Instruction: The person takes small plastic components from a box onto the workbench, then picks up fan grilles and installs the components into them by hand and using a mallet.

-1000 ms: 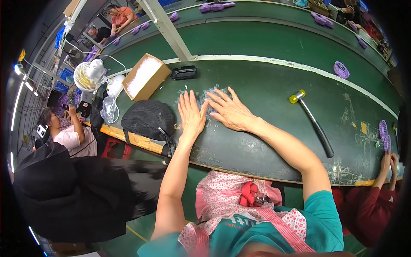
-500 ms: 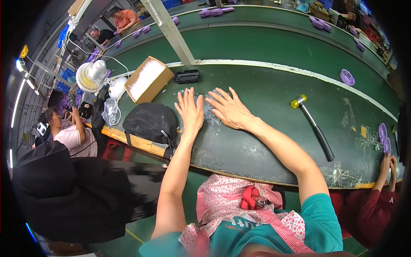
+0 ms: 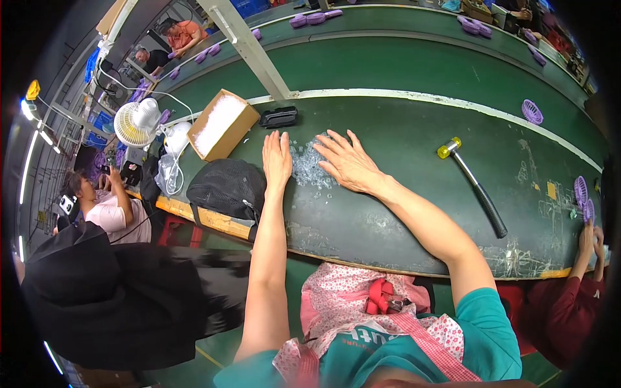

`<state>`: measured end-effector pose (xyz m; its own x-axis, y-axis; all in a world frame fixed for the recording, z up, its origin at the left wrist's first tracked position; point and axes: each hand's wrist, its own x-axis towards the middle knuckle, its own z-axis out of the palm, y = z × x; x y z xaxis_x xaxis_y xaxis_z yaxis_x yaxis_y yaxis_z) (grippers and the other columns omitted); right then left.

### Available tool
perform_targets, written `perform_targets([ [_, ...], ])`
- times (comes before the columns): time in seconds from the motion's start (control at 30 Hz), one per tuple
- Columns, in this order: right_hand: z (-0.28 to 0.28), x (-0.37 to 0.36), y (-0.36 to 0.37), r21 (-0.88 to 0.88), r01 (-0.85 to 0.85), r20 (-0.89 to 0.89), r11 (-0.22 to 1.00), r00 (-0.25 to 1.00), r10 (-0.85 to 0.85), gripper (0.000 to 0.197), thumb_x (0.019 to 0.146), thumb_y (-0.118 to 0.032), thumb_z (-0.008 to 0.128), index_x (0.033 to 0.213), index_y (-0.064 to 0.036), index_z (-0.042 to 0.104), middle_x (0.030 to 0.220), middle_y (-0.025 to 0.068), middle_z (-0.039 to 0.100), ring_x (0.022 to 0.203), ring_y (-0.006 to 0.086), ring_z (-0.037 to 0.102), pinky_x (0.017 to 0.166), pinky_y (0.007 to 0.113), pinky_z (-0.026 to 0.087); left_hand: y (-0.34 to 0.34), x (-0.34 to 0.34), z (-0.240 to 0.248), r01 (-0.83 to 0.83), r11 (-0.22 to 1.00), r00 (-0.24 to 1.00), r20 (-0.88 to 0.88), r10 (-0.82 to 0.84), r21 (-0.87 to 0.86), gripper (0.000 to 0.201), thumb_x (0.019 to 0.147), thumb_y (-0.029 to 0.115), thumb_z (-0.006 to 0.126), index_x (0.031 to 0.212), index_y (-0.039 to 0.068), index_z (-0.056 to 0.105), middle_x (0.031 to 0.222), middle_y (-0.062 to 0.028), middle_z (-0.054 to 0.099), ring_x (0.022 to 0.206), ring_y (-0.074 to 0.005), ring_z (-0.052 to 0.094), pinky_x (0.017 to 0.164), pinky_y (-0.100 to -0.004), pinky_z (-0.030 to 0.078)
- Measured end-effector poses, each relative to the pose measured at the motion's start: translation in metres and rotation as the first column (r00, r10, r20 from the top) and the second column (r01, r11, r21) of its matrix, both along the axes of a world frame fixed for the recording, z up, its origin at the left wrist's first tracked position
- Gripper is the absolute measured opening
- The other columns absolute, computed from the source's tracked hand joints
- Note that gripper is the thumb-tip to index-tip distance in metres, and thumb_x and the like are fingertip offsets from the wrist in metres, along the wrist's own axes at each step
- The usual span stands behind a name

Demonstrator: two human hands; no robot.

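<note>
A loose heap of small clear plastic pieces point(image 3: 306, 167) lies on the dark green worktable between my two hands. My left hand point(image 3: 277, 163) rests at the heap's left side, its fingers stretched out and close together. On the right side, my right hand point(image 3: 352, 167) lies palm down with fingers spread, its fingertips over the heap's edge. Neither hand grips anything. A few single pieces are scattered just below the heap.
Behind my left hand are a black tray point(image 3: 279, 117) and an open cardboard box point(image 3: 224, 125) with white contents. A black mesh bag point(image 3: 226, 194) lies left. A yellow-headed mallet point(image 3: 475, 186) lies right. A co-worker's hands point(image 3: 587, 242) hold a purple fan part point(image 3: 582, 194).
My left hand has moved slightly left, off the heap, and its fingers have drawn together. More of the clear pieces now show. My right hand has hardly moved.
</note>
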<state>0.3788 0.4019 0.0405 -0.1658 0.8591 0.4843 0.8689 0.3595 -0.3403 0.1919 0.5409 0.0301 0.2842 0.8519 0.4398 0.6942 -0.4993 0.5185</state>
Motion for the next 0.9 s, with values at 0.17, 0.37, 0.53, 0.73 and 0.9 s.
perform_targets([
  [0.17,0.000,0.000,0.000,0.024,0.017,-0.038,1.000,0.999,-0.016,0.045,0.101,-0.032,0.048,0.138,-0.0063,0.050,0.148,0.0134,0.044,0.143,0.0304,0.031,0.118,0.056,0.019,-0.011,0.010,0.008,0.110,0.994,0.994,0.029,-0.109,-0.008,0.051,0.105,0.037,0.039,0.132,-0.003,0.055,0.137,-0.0213,0.055,0.135,-0.0357,0.044,0.113,-0.0435,0.032],
  [0.37,0.024,-0.039,-0.028,0.292,-0.401,0.017,0.868,0.910,0.414,0.028,0.088,-0.027,0.067,0.108,-0.0077,0.066,0.112,0.0070,0.063,0.107,0.0244,0.057,0.093,0.042,0.043,-0.006,0.012,0.009,0.156,0.988,0.983,0.097,-0.156,0.008,0.044,0.104,0.034,0.042,0.124,0.000,0.062,0.132,-0.0186,0.060,0.128,-0.0347,0.051,0.109,-0.0421,0.037],
  [0.53,0.012,-0.091,-0.043,0.146,-0.514,0.093,0.845,0.858,0.506,0.041,0.091,-0.023,0.062,0.130,-0.0087,0.056,0.115,0.0080,0.060,0.102,0.0233,0.055,0.085,0.035,0.044,0.006,0.002,0.007,0.297,0.948,0.863,0.456,-0.216,-0.113,0.052,0.106,0.038,0.038,0.122,-0.004,0.063,0.124,-0.0188,0.065,0.119,-0.0288,0.060,0.106,-0.0366,0.039],
  [0.73,-0.006,-0.088,-0.047,0.128,-0.536,0.032,0.834,0.843,0.537,0.046,0.090,-0.024,0.064,0.131,-0.0073,0.052,0.101,0.0076,0.057,0.097,0.0234,0.055,0.083,0.037,0.043,-0.004,0.007,0.021,0.322,0.937,0.776,0.605,-0.178,-0.137,0.065,0.108,0.045,0.027,0.123,-0.008,0.062,0.119,-0.0170,0.068,0.118,-0.0220,0.059,0.111,-0.0355,0.033],
  [0.9,0.002,-0.093,-0.049,0.057,-0.523,0.015,0.850,0.852,0.523,0.029,0.088,-0.021,0.063,0.112,-0.0048,0.056,0.099,0.0090,0.056,0.096,0.0237,0.055,0.084,0.037,0.043,-0.002,-0.003,0.021,0.383,0.905,0.600,0.795,-0.092,-0.184,0.070,0.107,0.050,0.022,0.131,-0.007,0.054,0.125,-0.0211,0.064,0.129,-0.0290,0.052,0.117,-0.0407,0.027],
])
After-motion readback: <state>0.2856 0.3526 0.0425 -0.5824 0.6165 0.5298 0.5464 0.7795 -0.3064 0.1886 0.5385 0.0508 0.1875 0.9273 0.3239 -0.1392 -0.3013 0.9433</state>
